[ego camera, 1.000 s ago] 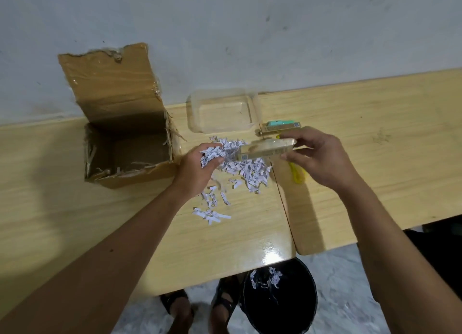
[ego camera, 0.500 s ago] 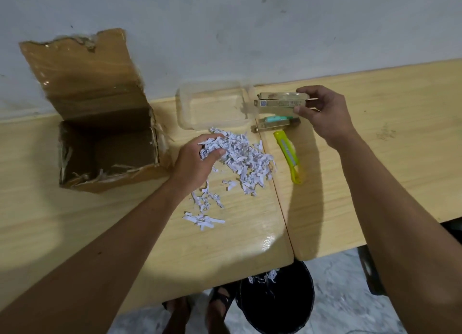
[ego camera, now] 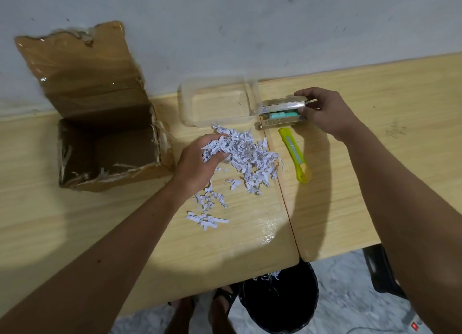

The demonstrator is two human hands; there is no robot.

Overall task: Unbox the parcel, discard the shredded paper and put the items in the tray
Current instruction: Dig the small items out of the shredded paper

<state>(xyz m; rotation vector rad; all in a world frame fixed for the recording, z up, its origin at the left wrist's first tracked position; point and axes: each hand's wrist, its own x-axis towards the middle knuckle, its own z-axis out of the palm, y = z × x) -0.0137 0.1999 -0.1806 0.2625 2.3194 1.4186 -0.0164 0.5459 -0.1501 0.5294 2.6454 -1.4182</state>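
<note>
An open cardboard parcel (ego camera: 105, 156) stands at the left of the table, its flap up against the wall. A clear plastic tray (ego camera: 217, 103) sits by the wall. White shredded paper (ego camera: 247, 158) lies heaped in front of the tray. My left hand (ego camera: 197, 163) is closed on a clump of it. Just right of the tray, my right hand (ego camera: 325, 113) holds a shiny gold packet (ego camera: 282, 105) over a teal item (ego camera: 281, 115) and another gold packet (ego camera: 280, 122) on the table.
A yellow utility knife (ego camera: 295, 156) lies right of the paper heap. Under the table's front edge stands a black bin (ego camera: 282, 301) with some shreds inside. My sandalled feet (ego camera: 200, 311) are beside it. A seam (ego camera: 282, 191) joins two tabletops.
My right hand carried the gold packet from above the paper heap back to the spot right of the tray and lowered it there. My left hand stayed on the shredded paper.
</note>
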